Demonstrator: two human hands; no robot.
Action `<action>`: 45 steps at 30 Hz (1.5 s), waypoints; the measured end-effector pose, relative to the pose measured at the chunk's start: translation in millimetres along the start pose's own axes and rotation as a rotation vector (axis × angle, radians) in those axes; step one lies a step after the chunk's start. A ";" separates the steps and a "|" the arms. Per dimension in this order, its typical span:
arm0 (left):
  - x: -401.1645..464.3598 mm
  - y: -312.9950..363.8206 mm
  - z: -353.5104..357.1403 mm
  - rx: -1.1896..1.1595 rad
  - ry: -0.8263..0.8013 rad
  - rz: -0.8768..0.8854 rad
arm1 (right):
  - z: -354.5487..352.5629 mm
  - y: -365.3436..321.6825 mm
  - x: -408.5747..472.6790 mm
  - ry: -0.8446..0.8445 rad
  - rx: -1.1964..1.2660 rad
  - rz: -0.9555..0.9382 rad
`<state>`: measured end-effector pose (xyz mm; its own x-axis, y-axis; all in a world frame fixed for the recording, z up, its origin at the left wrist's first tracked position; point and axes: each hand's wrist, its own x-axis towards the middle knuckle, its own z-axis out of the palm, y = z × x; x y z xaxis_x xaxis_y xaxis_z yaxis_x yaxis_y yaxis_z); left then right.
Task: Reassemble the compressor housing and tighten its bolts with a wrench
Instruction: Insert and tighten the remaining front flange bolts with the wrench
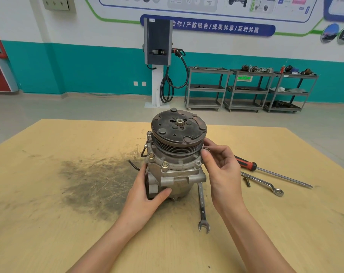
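Plainly the person's right hand (pixel 220 166) is pinching a small bolt (pixel 206 149) between thumb and fingertips at the flange of the compressor (pixel 177 154), on its 3 o'clock side, while the left hand (pixel 147 194) grips the lower housing at about 8 o'clock to steady it. The compressor stands upright near the middle of the counter (pixel 49 223), pulley face up. By the look of it, the step in hand is starting the flange bolts by finger: two bolts (pixel 165 164) already sit in their holes at the near left of the flange, and one hole at about 4 o'clock looks unfilled. The next move probably calls for seating this bolt straight in its hole and turning it a few threads without crossing, then reaching for a tool.

Outward from the hands, a combination wrench (pixel 202 209) lies on the counter at 5 o'clock of the compressor, just beside its base. A ring spanner (pixel 265 183), a loose bolt (pixel 246 182) and a red-handled screwdriver (pixel 265 170) lie at 3 o'clock.

As for containers, none is on the counter. Three grey trolleys (pixel 246 89) stand by the far wall at 1 o'clock; their shelves carry assorted parts, too small to name
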<state>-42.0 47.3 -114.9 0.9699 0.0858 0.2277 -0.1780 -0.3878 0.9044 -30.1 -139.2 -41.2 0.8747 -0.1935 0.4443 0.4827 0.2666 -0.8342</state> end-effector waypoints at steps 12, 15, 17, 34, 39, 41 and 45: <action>1.4 0.3 -1.0 0.024 -0.016 0.016 | -1.1 0.9 -0.6 -0.010 -0.052 -0.006; 1.0 1.1 -1.5 0.018 -0.014 0.010 | -2.2 3.2 -1.4 -0.016 -0.035 0.004; 0.7 1.8 -1.4 0.021 -0.014 0.013 | -2.7 3.6 -2.1 -0.019 -0.038 0.004; -1.1 4.9 -1.9 0.026 -0.013 -0.016 | -3.1 1.9 -1.1 -0.023 -0.048 -0.001; 0.5 1.7 -2.0 0.036 -0.008 -0.018 | -2.4 3.3 -1.6 -0.022 -0.044 -0.005; 0.6 2.5 -2.0 0.025 -0.014 -0.019 | -2.9 3.6 -2.8 -0.037 -0.044 -0.009; 0.0 4.8 -2.0 0.016 -0.019 -0.021 | -4.6 2.3 0.2 -0.041 -0.053 0.003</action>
<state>-43.3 47.3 -109.8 0.9764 0.0766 0.2018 -0.1552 -0.4006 0.9030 -29.0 -142.9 -44.5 0.8777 -0.1537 0.4538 0.4780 0.2164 -0.8512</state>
